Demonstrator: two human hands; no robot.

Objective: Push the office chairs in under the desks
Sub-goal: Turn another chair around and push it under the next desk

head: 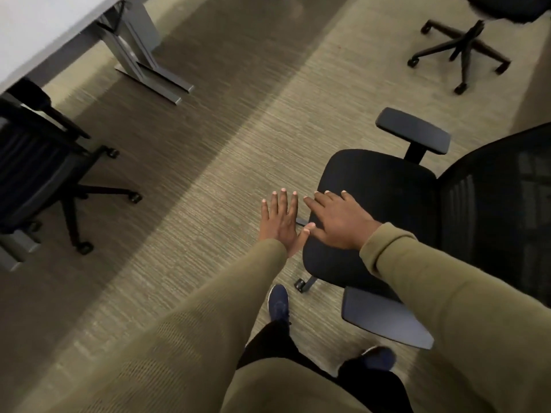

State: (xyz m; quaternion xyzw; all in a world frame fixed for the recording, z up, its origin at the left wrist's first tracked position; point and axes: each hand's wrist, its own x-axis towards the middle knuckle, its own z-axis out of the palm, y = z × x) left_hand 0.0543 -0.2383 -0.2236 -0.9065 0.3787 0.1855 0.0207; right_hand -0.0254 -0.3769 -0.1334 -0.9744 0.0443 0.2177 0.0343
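A black office chair (384,186) with a mesh back and grey armrests stands out on the carpet at the right, its seat facing left. My right hand (337,222) is spread flat over the seat's front edge. My left hand (278,222) hovers open just left of the seat, over the carpet, holding nothing. A second black chair (38,171) sits at the left, partly under the white desk (35,31). Only the base (460,52) of a third chair shows at the top right.
The desk's grey metal leg and foot (140,52) stand at the upper left. Striped carpet (226,138) stretches between the desk and the near chair. My two dark shoes (278,305) are on the floor below the hands.
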